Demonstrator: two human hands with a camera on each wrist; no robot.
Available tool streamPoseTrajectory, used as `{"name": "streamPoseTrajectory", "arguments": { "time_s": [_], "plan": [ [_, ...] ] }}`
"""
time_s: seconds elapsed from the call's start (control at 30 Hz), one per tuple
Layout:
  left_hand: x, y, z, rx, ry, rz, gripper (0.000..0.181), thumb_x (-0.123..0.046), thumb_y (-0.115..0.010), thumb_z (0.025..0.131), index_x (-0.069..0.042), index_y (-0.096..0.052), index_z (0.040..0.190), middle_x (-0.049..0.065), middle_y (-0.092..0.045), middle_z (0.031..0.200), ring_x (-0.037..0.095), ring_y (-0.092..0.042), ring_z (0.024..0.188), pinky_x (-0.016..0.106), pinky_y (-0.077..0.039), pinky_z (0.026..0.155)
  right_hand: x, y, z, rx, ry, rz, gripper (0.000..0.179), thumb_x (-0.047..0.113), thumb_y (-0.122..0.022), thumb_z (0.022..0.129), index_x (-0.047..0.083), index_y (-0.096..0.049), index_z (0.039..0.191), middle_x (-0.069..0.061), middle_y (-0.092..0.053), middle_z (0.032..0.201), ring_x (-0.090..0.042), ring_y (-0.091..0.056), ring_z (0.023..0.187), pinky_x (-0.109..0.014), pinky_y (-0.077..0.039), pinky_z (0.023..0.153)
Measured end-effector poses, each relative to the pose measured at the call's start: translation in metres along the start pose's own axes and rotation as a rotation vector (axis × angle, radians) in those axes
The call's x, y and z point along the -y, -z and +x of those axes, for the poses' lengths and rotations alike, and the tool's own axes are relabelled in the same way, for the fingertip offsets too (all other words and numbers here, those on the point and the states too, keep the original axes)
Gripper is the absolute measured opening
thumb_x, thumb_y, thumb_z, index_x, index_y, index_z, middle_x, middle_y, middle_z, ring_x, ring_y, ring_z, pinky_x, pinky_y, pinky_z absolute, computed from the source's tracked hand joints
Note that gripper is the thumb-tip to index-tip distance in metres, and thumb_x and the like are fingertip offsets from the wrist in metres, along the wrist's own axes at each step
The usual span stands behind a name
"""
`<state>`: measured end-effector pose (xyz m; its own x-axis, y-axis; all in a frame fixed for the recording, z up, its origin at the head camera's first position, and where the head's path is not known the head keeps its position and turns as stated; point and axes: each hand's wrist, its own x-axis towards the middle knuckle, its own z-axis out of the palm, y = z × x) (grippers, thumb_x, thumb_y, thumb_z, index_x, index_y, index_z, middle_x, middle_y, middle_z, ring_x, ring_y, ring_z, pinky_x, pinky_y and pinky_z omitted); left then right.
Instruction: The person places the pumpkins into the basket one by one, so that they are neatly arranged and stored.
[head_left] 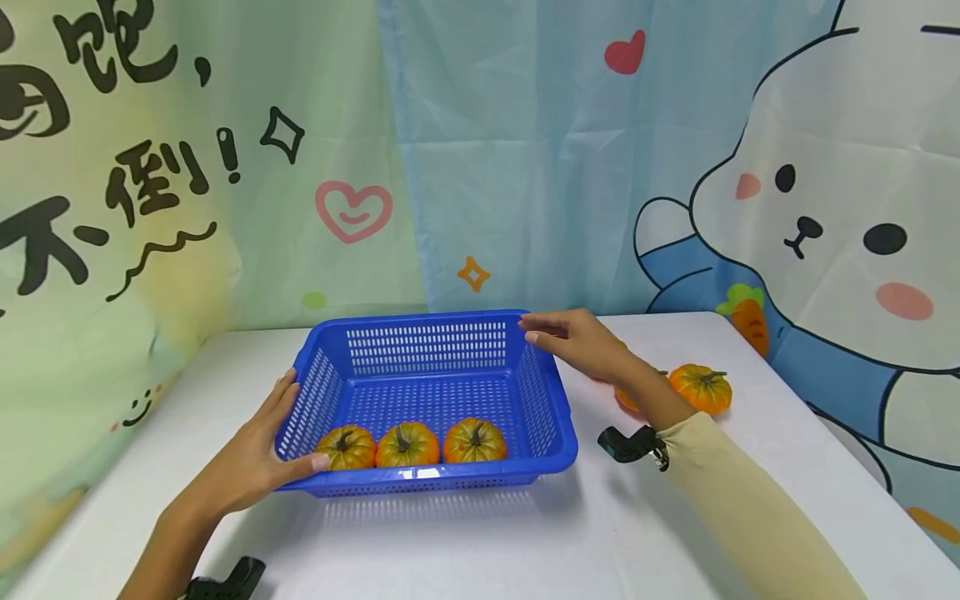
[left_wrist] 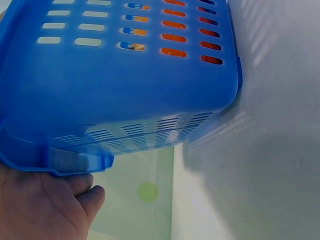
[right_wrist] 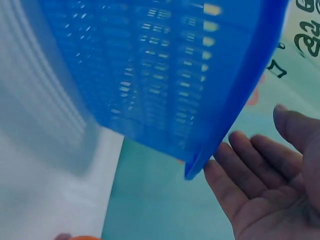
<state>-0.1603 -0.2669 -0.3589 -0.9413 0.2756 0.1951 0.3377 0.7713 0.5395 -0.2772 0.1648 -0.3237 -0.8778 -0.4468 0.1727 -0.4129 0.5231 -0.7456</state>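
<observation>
A blue plastic basket (head_left: 525,468) with slotted walls stands before me. Three small orange-green pumpkins (head_left: 407,444) line its front side, inside. My left hand (head_left: 258,450) holds the basket's left front corner, the thumb on the front rim and the fingers along the left side; in the left wrist view the fingers (left_wrist: 91,201) lie under the rim. At the far right corner is my right hand (head_left: 581,337), its fingers extended. The right wrist view shows its fingertips (right_wrist: 212,167) at the rim's edge, with the thumb apart; contact is hard to tell.
On the white table (head_left: 480,550), right of the basket, sits an orange pumpkin (head_left: 701,389). More orange pumpkins (head_left: 625,402) are partly hidden behind my right forearm. A printed curtain (head_left: 510,167) hangs behind the table's far edge.
</observation>
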Motion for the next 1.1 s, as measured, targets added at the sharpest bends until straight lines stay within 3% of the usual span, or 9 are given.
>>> {"name": "streamPoseTrajectory", "arguments": {
  "time_s": [0.1,0.33,0.6,0.83,0.97,1.1],
  "plan": [
    [0.000,0.000,0.000,0.000,-0.001,0.000,0.109,-0.044,-0.073,0.080,-0.001,-0.007,0.155,0.015,0.001,0.162,0.049,-0.012,0.142,0.074,-0.023,0.100,-0.008,0.002,-0.003,-0.065,-0.047,-0.003,0.047,0.025,-0.059,0.099,0.001,-0.052,0.139,-0.014,-0.058,0.134,-0.031,-0.056,0.121,-0.044,-0.048,0.095],
    [-0.001,0.000,0.002,-0.001,0.001,0.005,0.109,-0.044,-0.073,0.080,-0.002,-0.007,0.155,0.015,0.001,0.162,0.050,-0.013,0.141,0.074,-0.023,0.099,-0.023,0.010,-0.009,-0.114,-0.156,-0.059,0.046,0.025,-0.059,0.098,0.003,-0.053,0.139,-0.014,-0.059,0.132,-0.032,-0.058,0.119,-0.044,-0.050,0.092],
    [0.000,0.000,0.001,-0.004,-0.005,-0.004,0.108,-0.042,-0.073,0.080,-0.001,-0.007,0.155,0.016,0.000,0.162,0.049,-0.011,0.142,0.074,-0.022,0.100,-0.037,0.028,-0.015,-0.155,-0.224,-0.006,0.051,0.035,-0.059,0.098,0.005,-0.054,0.139,-0.012,-0.060,0.132,-0.030,-0.055,0.121,-0.043,-0.045,0.099],
    [-0.001,-0.001,0.003,0.001,-0.011,-0.003,0.107,-0.043,-0.073,0.081,-0.001,-0.008,0.155,0.016,0.000,0.162,0.050,-0.012,0.142,0.075,-0.022,0.099,-0.051,0.038,-0.019,-0.276,-0.314,-0.061,0.050,0.031,-0.059,0.098,0.003,-0.052,0.140,-0.016,-0.058,0.133,-0.033,-0.054,0.122,-0.046,-0.045,0.099],
    [0.000,0.000,0.001,0.001,-0.017,-0.007,0.107,-0.041,-0.073,0.081,0.000,-0.008,0.155,0.017,0.000,0.161,0.049,-0.010,0.142,0.075,-0.022,0.099,-0.060,0.042,-0.019,-0.331,-0.385,0.000,0.058,0.036,-0.060,0.097,0.003,-0.047,0.143,-0.017,-0.052,0.140,-0.035,-0.048,0.127,-0.048,-0.041,0.102],
    [0.000,0.001,0.001,0.001,-0.020,-0.010,0.107,-0.040,-0.074,0.080,0.000,-0.009,0.155,0.016,0.000,0.162,0.049,-0.010,0.142,0.074,-0.022,0.099,-0.070,0.051,-0.017,-0.291,-0.459,-0.013,0.070,0.042,-0.059,0.096,0.001,-0.037,0.148,-0.022,-0.041,0.147,-0.040,-0.038,0.134,-0.054,-0.034,0.106]
  ]
}}
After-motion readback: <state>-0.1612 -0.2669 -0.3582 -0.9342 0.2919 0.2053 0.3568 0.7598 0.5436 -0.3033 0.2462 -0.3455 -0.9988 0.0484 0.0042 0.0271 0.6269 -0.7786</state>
